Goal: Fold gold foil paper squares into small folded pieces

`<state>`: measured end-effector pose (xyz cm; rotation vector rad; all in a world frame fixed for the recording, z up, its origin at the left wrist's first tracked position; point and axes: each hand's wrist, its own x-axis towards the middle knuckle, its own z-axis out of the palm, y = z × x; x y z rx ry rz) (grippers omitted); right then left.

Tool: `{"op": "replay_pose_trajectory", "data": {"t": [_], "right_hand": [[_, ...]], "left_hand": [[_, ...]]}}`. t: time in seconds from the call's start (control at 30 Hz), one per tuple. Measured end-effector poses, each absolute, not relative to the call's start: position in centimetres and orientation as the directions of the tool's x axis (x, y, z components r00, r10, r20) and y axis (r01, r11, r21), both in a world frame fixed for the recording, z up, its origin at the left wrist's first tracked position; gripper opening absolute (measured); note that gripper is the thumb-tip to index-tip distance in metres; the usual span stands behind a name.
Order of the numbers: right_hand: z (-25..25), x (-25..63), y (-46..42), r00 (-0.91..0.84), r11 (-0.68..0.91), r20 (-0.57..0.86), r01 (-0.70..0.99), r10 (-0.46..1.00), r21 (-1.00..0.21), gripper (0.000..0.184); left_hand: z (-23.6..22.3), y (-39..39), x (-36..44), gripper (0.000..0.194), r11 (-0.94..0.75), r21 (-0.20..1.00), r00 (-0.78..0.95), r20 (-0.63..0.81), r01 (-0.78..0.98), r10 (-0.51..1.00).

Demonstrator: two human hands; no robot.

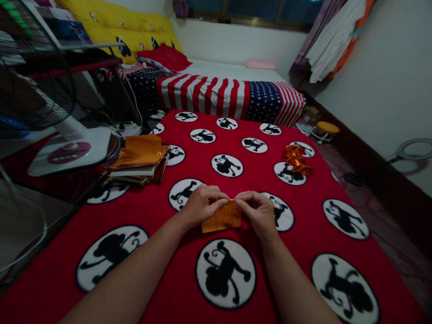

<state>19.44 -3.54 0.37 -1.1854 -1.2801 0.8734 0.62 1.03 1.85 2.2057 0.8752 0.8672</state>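
Note:
A sheet of shiny gold foil paper (221, 218) is held just over the red monkey-print cloth (151, 252). My left hand (204, 204) pinches its far edge between thumb and fingers. Close beside it, my right hand (257, 210) pinches the same edge near the right corner. The near part of the sheet hangs toward me. To the left lies a stack of gold foil paper (140, 153) with paler layers beneath. On the far right of the cloth rest several folded gold foil pieces (297, 159).
A white fan (72, 146) stands on a low surface at the left, by a dark shelf. Beyond the cloth is a bed (216, 96) with a striped cover. A yellow stool (327, 128) sits at the right by the wall.

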Motion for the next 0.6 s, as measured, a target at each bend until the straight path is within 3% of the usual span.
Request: {"op": "replay_pose_trajectory", "data": {"t": [0.23, 0.43, 0.6], "right_hand": [[0.32, 19.06, -3.61, 0.175, 0.198, 0.200, 0.033, 0.964, -0.980, 0.019], [0.76, 18.86, -3.84, 0.055, 0.183, 0.199, 0.216, 0.978, -0.959, 0.013], [0.66, 18.67, -3.89, 0.024, 0.129, 0.139, 0.249, 0.990, -0.960, 0.015]], "left_hand": [[1.70, 0.93, 0.77, 0.014, -0.597, 0.714, 0.564, 0.341, 0.365, 0.752], [1.76, 0.75, 0.88, 0.012, -0.603, 0.705, 0.573, 0.337, 0.372, 0.747], [1.56, 0.65, 1.00, 0.012, -0.608, 0.695, 0.570, 0.340, 0.384, 0.748]]}}
